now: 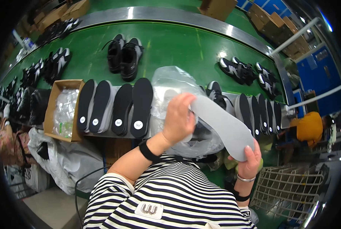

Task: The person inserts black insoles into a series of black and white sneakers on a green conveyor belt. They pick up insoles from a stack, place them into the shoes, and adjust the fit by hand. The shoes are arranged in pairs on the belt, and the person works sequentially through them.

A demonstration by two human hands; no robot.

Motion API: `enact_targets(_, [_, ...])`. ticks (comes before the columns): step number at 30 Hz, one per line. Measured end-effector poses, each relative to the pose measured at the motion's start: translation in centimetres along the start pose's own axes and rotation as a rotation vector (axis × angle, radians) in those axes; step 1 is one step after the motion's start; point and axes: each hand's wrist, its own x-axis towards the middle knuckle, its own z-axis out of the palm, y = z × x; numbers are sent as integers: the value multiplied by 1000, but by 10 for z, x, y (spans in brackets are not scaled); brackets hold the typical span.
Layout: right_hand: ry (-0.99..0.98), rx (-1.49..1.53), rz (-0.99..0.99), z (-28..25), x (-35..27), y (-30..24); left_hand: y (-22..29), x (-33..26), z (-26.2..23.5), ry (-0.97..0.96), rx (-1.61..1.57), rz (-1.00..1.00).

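Note:
A light grey insole (224, 126) is stretched between my two hands, tilted down to the right. My left hand (179, 117) closes its fingers on the upper end. At the lower end, my right hand (250, 159) grips it with the thumb on top. Below the insole lies a clear plastic bag (205, 147) with something dark inside. Stacks of black insoles with round white stickers stand to the left, the nearest stack (142, 108) beside my left hand. More black insole stacks (245, 110) stand on the right.
An open cardboard box (50, 114) of clear plastic wrap sits at the left. Black shoes (129, 59) rest on the green conveyor belt (170, 42), with more pairs (237, 70) at right. A wire basket (287, 191) stands lower right. Someone in orange (309, 128) is at far right.

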Motion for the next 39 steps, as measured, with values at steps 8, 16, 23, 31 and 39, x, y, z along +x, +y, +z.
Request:
enact_targets(8, [-408,110,97,37,5,-12,37,-26,-48,-266,99,207])
enact_targets(16, [-564,-720,253,18,60,129,-44,-15,-119,76,-640,-826])
enact_targets(23, [-480,-369,822,52,77,166,-89,-31,-101,-89,235,-757])
enact_targets(31, [-434,-315,887,49,77,176,-21,-39,-79,-207,207,-521])
enact_targets(39, [-464,52,963,30,65,195,-76,-122,28,-282,-143,-1033])
